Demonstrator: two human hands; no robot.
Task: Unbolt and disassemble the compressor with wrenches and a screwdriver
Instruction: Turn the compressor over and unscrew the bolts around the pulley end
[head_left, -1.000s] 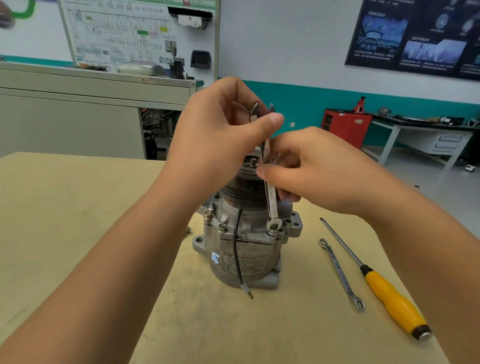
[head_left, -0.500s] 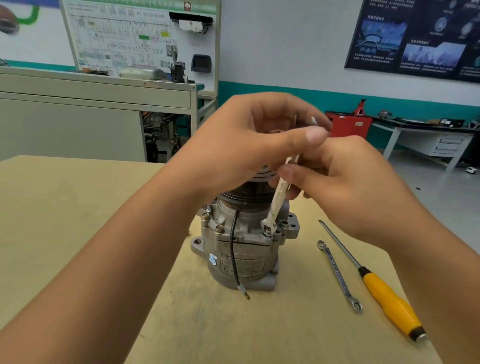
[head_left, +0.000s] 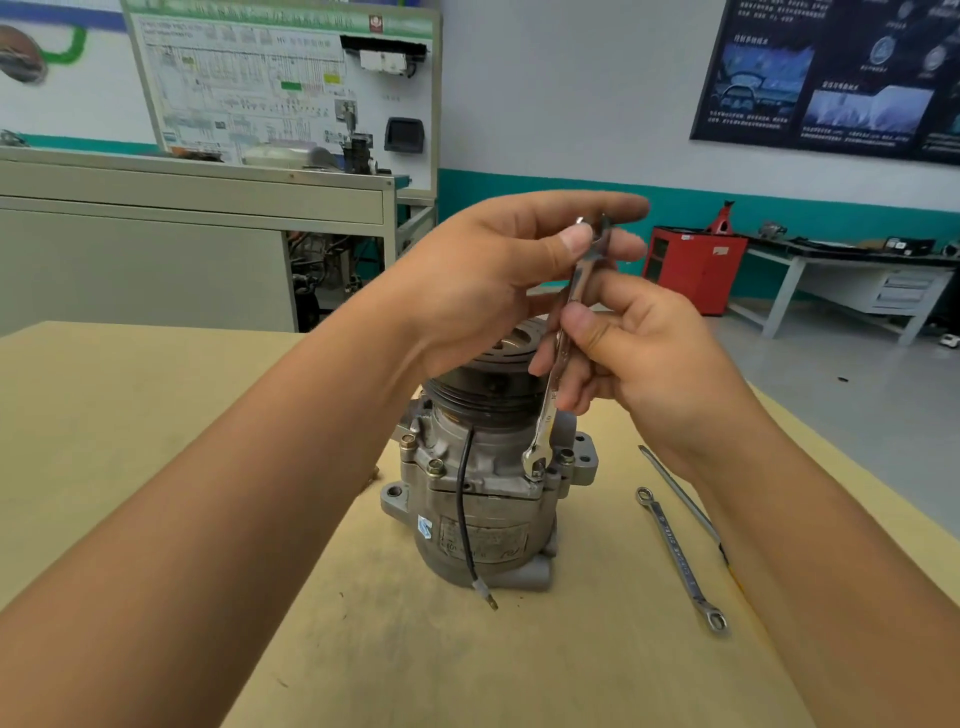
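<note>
With left hand pinches the upper end of a tilted wrench, with right hand grips its shank, lower end on a bolt of the compressor upright mid-frame on the surface.

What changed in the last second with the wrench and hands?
The wrench swung its top end to the right, from near upright to leaning right. The left hand and right hand went with it. Unchanged: both hands hold it, its lower end sits on the bolt, the compressor stands upright, and the second wrench and screwdriver lie on the table.
</note>
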